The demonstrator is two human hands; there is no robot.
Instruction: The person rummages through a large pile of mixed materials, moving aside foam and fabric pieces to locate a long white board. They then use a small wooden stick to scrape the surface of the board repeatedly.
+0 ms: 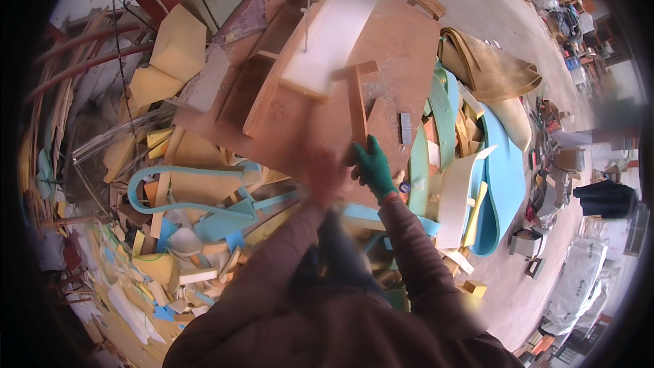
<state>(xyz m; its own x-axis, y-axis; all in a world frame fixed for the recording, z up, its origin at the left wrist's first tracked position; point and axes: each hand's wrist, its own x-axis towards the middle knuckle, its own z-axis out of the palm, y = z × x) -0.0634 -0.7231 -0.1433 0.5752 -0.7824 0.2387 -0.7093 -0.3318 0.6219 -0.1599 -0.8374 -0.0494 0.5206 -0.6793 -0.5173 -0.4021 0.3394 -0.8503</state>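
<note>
My right hand (373,169), in a green glove, is at the near end of a T-shaped wooden piece (357,105) and appears to grip it. The crossbar of that piece lies just beyond the near end of a white foam slab (334,31). My left hand (323,172) is smeared by motion over the near part of the brown table (402,48), left of the right hand; its fingers do not show clearly. A long wooden board (276,88) runs along the slab's left side. A thin upright rod (306,31) stands at the slab's left edge.
Foam offcuts (197,259) are heaped left of my legs. Blue foam sheets (501,177), green strips (441,119) and a folded tan sheet (487,65) lie right of the table. A small grey block (405,128) and a wooden block (427,4) rest on the tabletop.
</note>
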